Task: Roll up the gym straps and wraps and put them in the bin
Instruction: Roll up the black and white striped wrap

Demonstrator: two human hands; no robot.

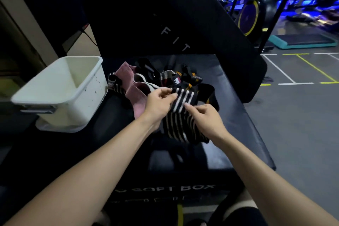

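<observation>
A black wrap with white stripes lies lengthwise on the black soft box in front of me. My left hand pinches its far end from the left, and my right hand pinches the same end from the right. Behind it sits a heap of straps: a pink wrap, another striped wrap, and black straps with orange marks. The white bin stands at the left edge of the box and looks empty.
A large black pad with white letters leans upright behind the heap. To the right lies grey gym floor with white and yellow lines, exercise bikes and a teal step platform further back.
</observation>
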